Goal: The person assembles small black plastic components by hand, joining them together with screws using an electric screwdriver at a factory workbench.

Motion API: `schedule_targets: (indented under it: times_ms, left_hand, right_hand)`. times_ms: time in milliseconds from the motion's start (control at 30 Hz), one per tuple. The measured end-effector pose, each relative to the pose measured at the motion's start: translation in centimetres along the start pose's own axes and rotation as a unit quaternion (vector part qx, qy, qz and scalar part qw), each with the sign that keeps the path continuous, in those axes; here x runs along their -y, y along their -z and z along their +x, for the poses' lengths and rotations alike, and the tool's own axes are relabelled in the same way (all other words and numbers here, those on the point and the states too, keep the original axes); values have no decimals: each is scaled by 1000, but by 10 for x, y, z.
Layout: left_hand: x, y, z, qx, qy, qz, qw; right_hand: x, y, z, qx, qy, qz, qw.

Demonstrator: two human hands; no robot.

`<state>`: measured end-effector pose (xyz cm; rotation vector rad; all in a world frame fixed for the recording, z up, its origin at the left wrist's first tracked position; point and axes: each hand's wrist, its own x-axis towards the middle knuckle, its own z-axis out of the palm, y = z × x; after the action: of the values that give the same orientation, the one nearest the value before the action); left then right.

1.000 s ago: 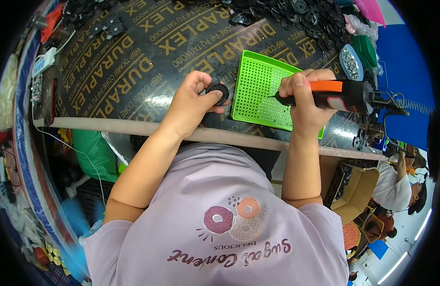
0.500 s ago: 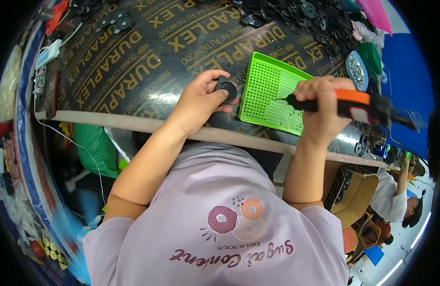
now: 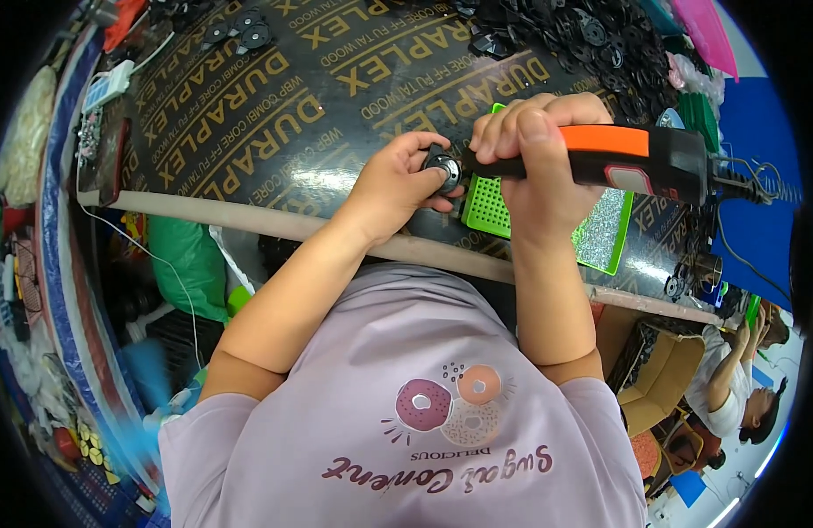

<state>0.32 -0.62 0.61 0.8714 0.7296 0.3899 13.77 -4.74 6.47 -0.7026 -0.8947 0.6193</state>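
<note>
The person's forearms reached forward over the edge of the workbench [image 3: 292, 145]. The left hand [image 3: 389, 189], just left of the green tray [image 3: 488, 207], was curled, its thumb and fingers pinching a round black part [image 3: 447, 174] upright by its rim. The right hand [image 3: 547, 167], above the tray, was closed in a fist around an electric screwdriver [image 3: 677, 163] lying roughly level, nose pointing left.

Half a second earlier that nose had been over the tray, well apart from the part; now it had come right beside it, past the tray's left edge. The bit was hard to make out, so contact could not be told. Hand and tool covered the tray's middle, and the pale blue dish [image 3: 670, 118] beyond its right side was mostly hidden. Farther beyond the tray, a heap of black parts [image 3: 591, 44] ran out of view.
</note>
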Motion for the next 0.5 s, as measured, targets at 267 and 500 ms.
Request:
schedule_targets:
  times_ms: [267, 500]
  left_hand:
    - [0, -2, 0, -3, -8, -5, 1000]
    - [7, 2, 2, 0, -39, 3, 999]
  right_hand:
    - [-11, 3, -4, -14, -4, -42, 999]
    - [-14, -2, -3, 94, 29, -43, 994]
